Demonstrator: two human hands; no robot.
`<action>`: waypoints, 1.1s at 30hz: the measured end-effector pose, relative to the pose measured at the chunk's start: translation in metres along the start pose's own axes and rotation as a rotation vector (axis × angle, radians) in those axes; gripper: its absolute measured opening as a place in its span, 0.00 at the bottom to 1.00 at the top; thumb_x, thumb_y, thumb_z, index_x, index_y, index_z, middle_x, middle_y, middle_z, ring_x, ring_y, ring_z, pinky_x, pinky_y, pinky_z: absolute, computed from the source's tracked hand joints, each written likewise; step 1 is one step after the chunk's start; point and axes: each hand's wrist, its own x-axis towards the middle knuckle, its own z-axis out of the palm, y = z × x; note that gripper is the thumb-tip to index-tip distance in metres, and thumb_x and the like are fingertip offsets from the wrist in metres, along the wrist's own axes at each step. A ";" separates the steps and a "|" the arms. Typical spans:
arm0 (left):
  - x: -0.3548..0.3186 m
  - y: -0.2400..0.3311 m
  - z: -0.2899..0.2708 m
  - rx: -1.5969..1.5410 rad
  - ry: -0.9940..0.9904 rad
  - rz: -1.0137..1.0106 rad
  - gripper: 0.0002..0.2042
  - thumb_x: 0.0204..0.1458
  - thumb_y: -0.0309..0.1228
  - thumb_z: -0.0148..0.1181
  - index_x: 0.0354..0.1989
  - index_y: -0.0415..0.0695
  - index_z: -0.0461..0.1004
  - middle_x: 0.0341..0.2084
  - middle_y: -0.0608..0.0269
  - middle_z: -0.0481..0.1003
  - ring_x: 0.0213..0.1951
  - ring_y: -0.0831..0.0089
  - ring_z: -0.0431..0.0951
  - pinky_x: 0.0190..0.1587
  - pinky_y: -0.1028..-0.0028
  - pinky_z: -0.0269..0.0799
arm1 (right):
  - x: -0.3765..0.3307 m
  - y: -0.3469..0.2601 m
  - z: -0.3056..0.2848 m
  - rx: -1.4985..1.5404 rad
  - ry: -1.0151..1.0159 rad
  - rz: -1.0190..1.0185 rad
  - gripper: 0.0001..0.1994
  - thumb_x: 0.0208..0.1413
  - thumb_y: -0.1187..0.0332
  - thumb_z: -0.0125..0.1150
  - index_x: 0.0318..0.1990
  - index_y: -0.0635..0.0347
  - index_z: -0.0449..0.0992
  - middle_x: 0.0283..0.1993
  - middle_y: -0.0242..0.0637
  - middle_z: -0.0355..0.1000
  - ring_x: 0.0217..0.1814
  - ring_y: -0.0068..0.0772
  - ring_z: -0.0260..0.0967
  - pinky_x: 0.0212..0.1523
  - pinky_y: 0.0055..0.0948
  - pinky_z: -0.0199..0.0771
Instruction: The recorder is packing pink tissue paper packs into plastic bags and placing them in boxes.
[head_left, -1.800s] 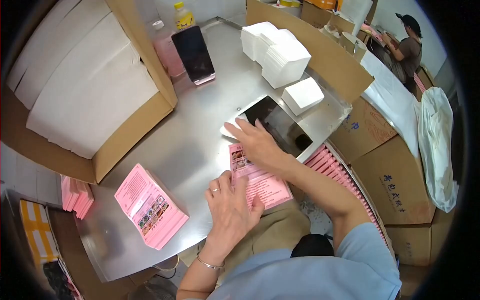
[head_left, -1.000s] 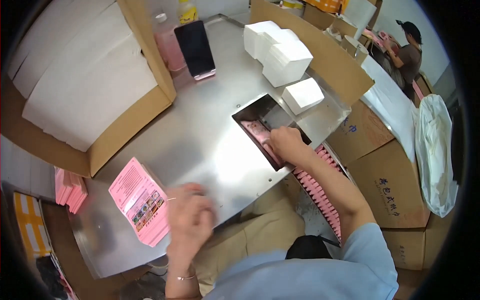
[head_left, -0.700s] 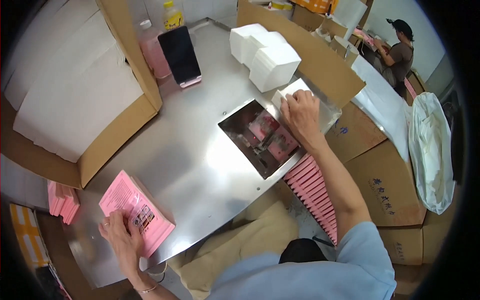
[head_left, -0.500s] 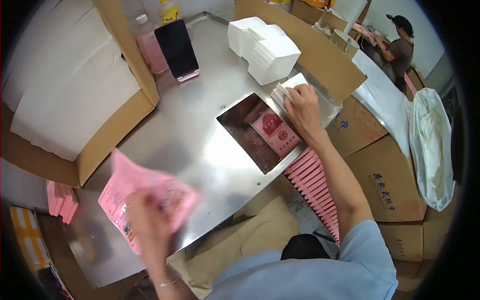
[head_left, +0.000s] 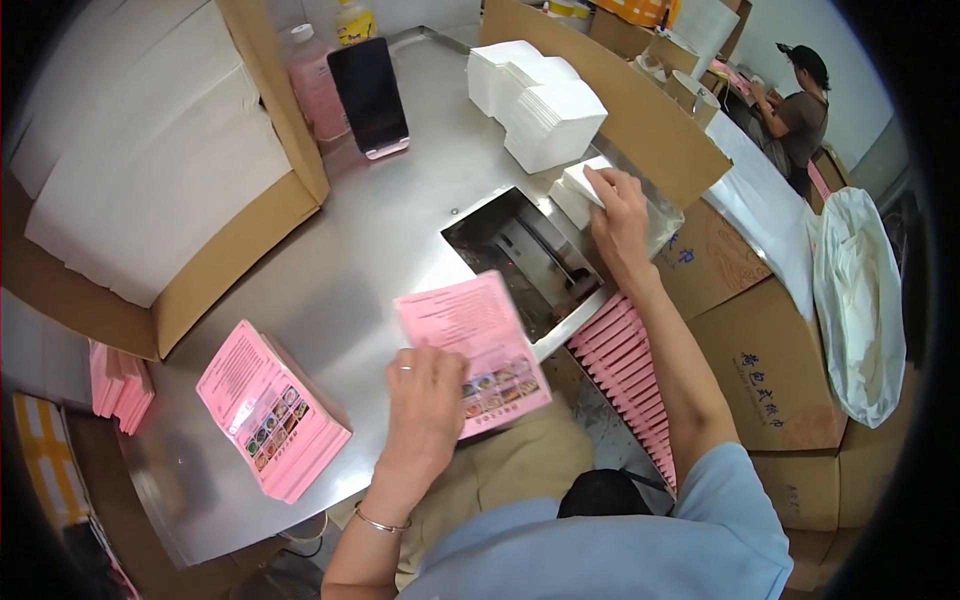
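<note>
My left hand point(head_left: 422, 405) is closed on the lower left part of a pink printed wrapper point(head_left: 480, 340), held over the table's front edge beside the rectangular opening point(head_left: 515, 235). A metal mechanism shows inside that opening. To the left lies a thick stack of the same pink wrappers point(head_left: 270, 415) with small food pictures on them. At the far side of the opening my right hand point(head_left: 620, 220) pinches the top of a small stack of folded white napkins point(head_left: 572, 200). Its fingertips are partly hidden from view.
Taller white napkin stacks point(head_left: 535, 105) stand behind. A black phone point(head_left: 370, 100) leans on a stand near a pink bottle point(head_left: 318, 90). Pink packets point(head_left: 630, 380) line up below the opening. Cardboard boxes point(head_left: 770, 360) and a white bag point(head_left: 860, 310) are at right; another person point(head_left: 800, 110) works beyond.
My left hand has moved right from the pink stack, carrying one wrapper toward the opening. The pink packet seen in the opening is gone from there. My right hand stays at the napkins.
</note>
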 end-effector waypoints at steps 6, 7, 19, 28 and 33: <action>-0.008 0.001 -0.025 0.005 0.003 -0.018 0.30 0.38 0.34 0.68 0.54 0.38 0.69 0.61 0.40 0.63 0.61 0.43 0.64 0.56 0.51 0.60 | -0.062 -0.171 -0.066 0.534 -0.366 -0.572 0.16 0.48 0.69 0.58 0.44 0.67 0.74 0.40 0.47 0.71 0.45 0.50 0.73 0.64 0.72 0.54; -0.007 0.004 -0.028 0.098 -0.040 -0.083 0.34 0.37 0.38 0.69 0.55 0.37 0.68 0.63 0.40 0.61 0.61 0.42 0.63 0.58 0.45 0.58 | -0.066 -0.171 -0.068 0.503 -0.291 -0.690 0.15 0.47 0.68 0.60 0.42 0.67 0.74 0.37 0.45 0.70 0.40 0.46 0.74 0.65 0.73 0.49; 0.006 0.023 -0.010 0.379 0.054 -0.301 0.29 0.44 0.48 0.66 0.56 0.52 0.74 0.56 0.48 0.65 0.56 0.45 0.61 0.51 0.52 0.57 | 0.006 -0.082 -0.016 -0.224 -0.113 -0.132 0.17 0.49 0.69 0.63 0.46 0.65 0.71 0.40 0.44 0.71 0.45 0.45 0.70 0.48 0.45 0.66; 0.015 0.027 -0.014 0.386 0.023 -0.197 0.27 0.46 0.48 0.65 0.51 0.45 0.74 0.47 0.51 0.68 0.45 0.55 0.65 0.46 0.57 0.57 | -0.003 0.000 0.005 -0.149 -0.194 0.043 0.06 0.49 0.70 0.62 0.34 0.60 0.77 0.36 0.39 0.67 0.44 0.42 0.65 0.41 0.43 0.66; 0.010 0.020 0.002 0.324 0.006 -0.058 0.28 0.43 0.46 0.68 0.51 0.44 0.75 0.45 0.52 0.68 0.44 0.55 0.66 0.46 0.58 0.59 | -0.011 -0.001 -0.013 -0.040 -0.111 0.000 0.23 0.45 0.82 0.57 0.53 0.61 0.76 0.51 0.48 0.73 0.55 0.49 0.70 0.51 0.40 0.72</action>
